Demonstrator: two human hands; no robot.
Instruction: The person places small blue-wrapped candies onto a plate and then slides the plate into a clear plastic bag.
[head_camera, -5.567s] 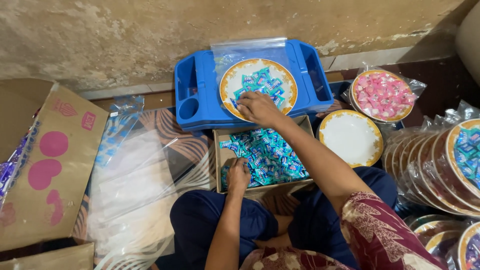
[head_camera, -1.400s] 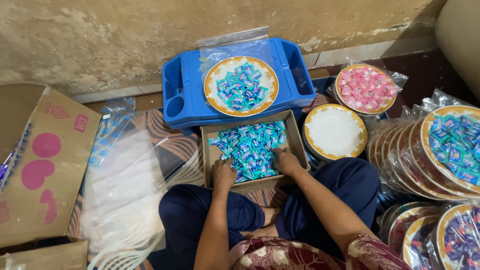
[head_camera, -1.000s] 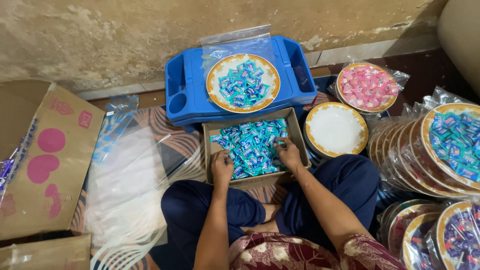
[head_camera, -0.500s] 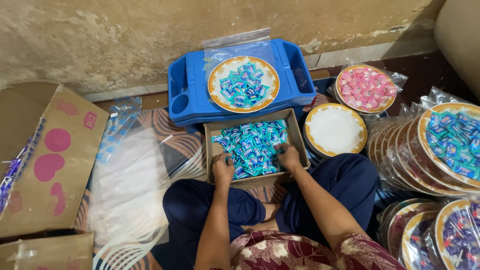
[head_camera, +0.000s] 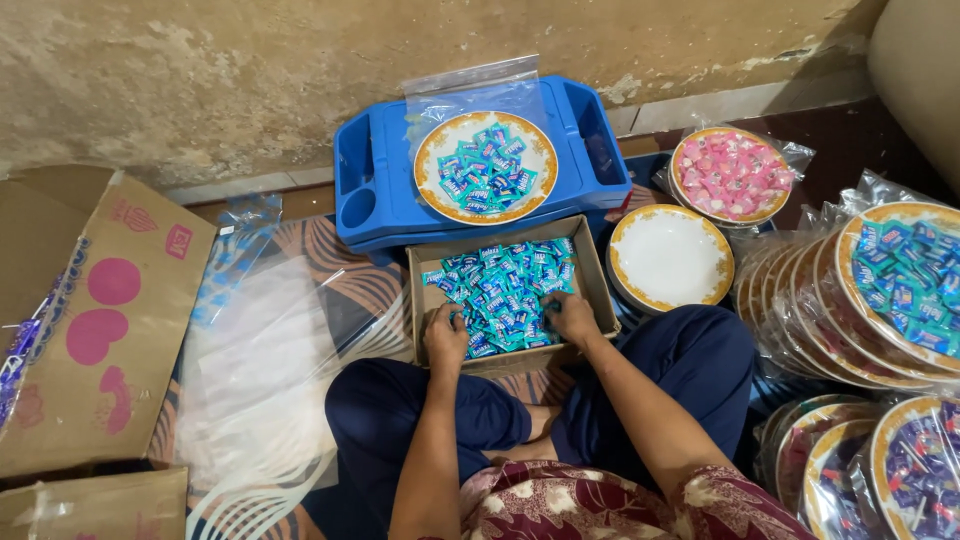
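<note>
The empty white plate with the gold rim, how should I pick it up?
Pinch the white plate by its gold rim on the near-left edge, by the cardboard box. It lies flat and empty, and that edge looks clearest; wrapped plates crowd its right, the pink-candy plate its far side.

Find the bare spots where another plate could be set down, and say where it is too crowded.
Free: the plastic sheet between the big carton and the candy box, and the white plate, which holds nothing. Crowded: the right side, with wrapped plates stacked, and the box, where left hand and right hand rest.
</note>
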